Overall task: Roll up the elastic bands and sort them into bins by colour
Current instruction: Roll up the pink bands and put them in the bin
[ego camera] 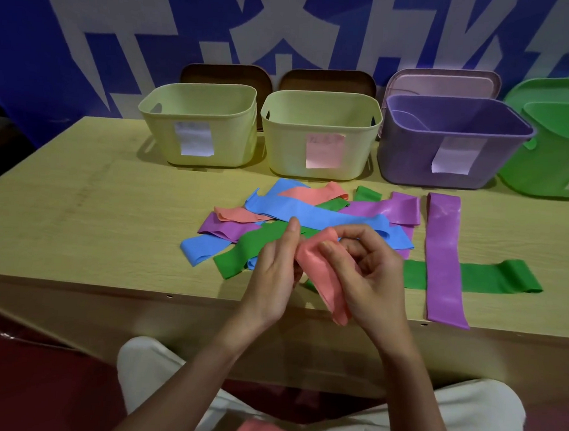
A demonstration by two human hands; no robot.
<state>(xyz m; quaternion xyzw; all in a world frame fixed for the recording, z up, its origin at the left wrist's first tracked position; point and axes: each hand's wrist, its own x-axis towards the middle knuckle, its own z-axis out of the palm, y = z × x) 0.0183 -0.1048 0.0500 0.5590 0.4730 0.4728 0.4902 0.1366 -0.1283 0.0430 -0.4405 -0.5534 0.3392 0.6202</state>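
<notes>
While both hands (323,266) pinch it, the pink band (323,275) hangs between them

Bare forearms, no sleeves; cream-white trousers (463,415) on both knees.

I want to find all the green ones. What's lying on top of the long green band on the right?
A long purple band lies straight across the green band, hiding its middle. The right hand covers the green band's left end, so nothing can be told there.
</notes>
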